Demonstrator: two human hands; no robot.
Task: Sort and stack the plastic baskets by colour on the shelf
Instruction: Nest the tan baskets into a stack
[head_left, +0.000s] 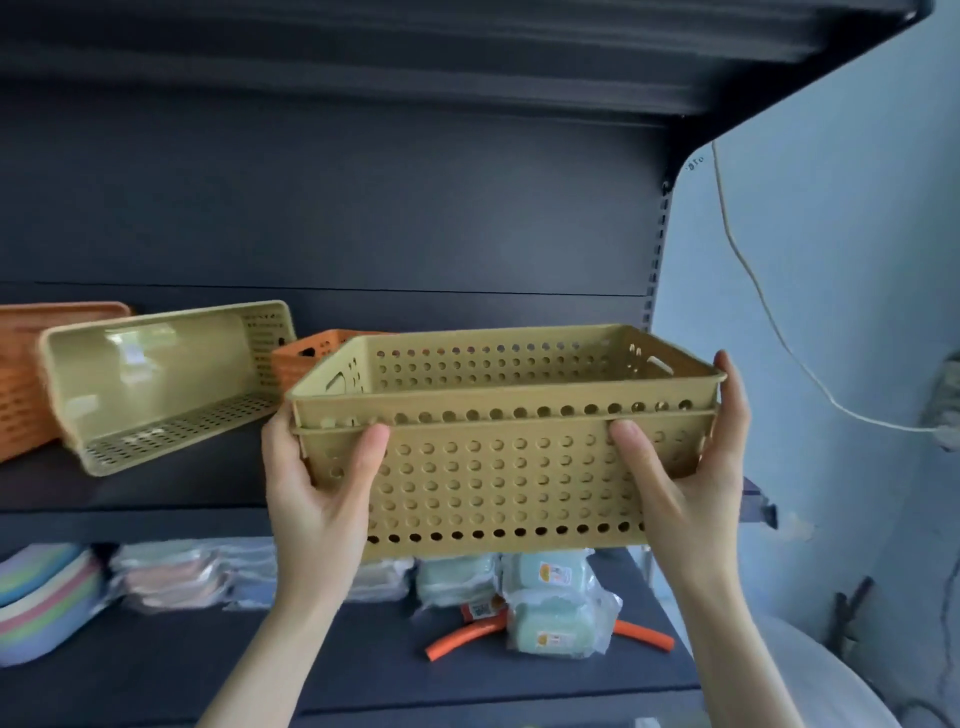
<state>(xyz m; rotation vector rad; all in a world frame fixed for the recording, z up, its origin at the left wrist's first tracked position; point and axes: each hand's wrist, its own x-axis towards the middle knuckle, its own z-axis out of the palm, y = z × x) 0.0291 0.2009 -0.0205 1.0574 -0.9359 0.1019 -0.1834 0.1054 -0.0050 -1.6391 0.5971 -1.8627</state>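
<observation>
Two mustard-yellow perforated baskets (498, 467), nested one in the other, hang in front of the dark shelf (130, 493). My left hand (322, 483) grips their left end and my right hand (685, 467) grips their right end, thumbs on the front wall. Another yellow basket (156, 384) lies tipped on its side on the shelf at left, its opening facing me. Behind it stands an orange basket (26, 374). A second orange basket (306, 358) shows partly behind the held pair.
On the lower shelf (208, 670) lie stacked pastel plates (41, 597), wrapped packets (176, 577), green wrapped boxes (556, 608) and an orange tube (462, 639). A white cable (753, 291) hangs on the blue wall at right. The upper shelf (467, 57) overhangs.
</observation>
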